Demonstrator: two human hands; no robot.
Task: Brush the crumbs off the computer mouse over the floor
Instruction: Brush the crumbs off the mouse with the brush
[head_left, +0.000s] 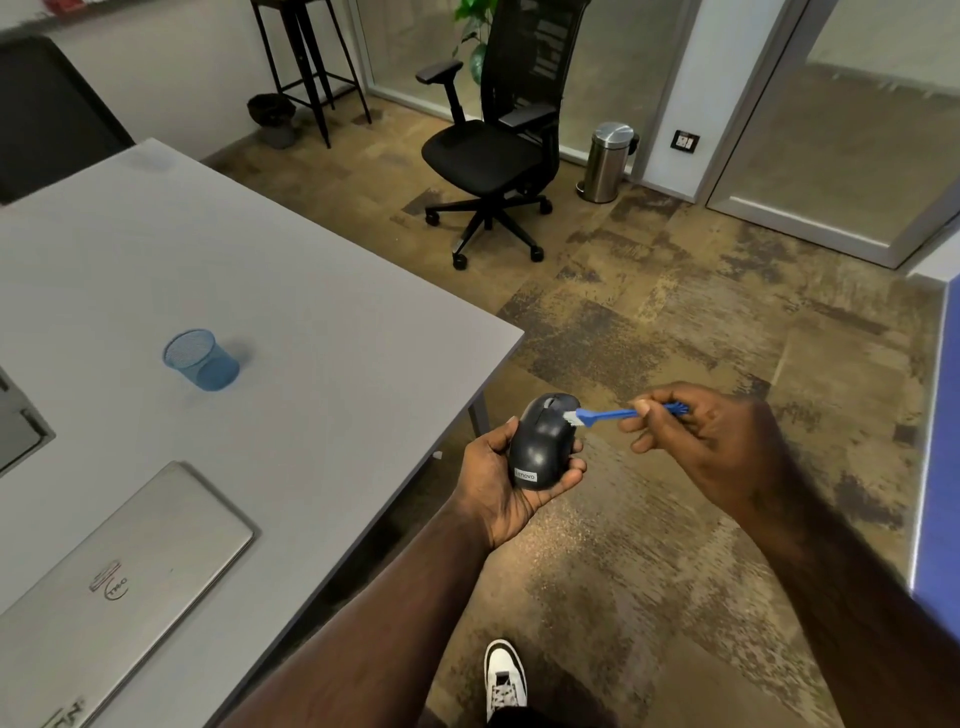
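Note:
A black computer mouse (543, 441) with a small label at its near end rests in my left hand (498, 483), held over the brown carpet floor (649, 519) just past the table's corner. My right hand (711, 441) pinches a small blue brush (618, 414) by its handle. The brush's white bristles touch the right side of the mouse near its front. No crumbs can be made out on the mouse.
A grey table (311, 364) lies to the left with a closed silver laptop (119, 587) and a blue mesh cup (200, 359). A black office chair (493, 150) and a steel bin (608, 161) stand beyond. My white shoe (504, 675) is below.

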